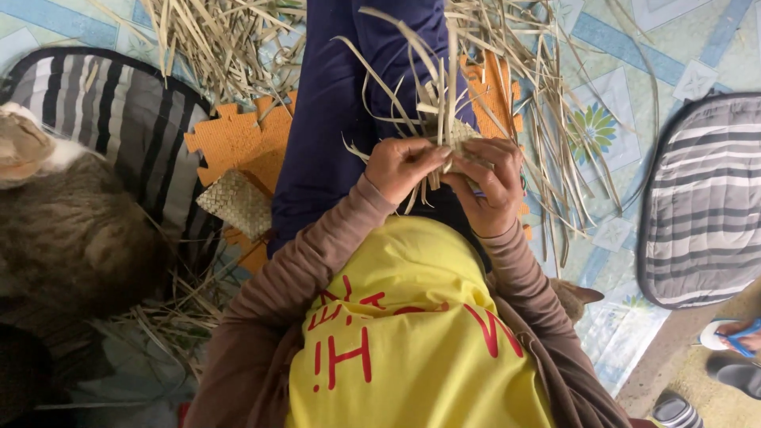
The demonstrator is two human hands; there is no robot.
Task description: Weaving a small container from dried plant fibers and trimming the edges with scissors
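Straw work: small weave (460, 139) held mid-frame over the lap, loose strips (412, 87) fanning far.
Left hand (403, 165): fingers clenched on the weave's left edge, pinching a strip.
Right hand (493, 184): fingers curled around the weave's right side, gripping it.
Technique: judged best to keep the strips taut and flat, pinch close to the crossing, tighten each pass.
Nearby: finished woven square (235, 203) left on orange mat (238, 139); cat (67, 230) far left.
Hidden: weave underside, fingertips, strip count unclear.

- One head-worn view, looking steeply down from close above the person's lap.
- It faces forward over the legs to the patterned floor (626, 47).
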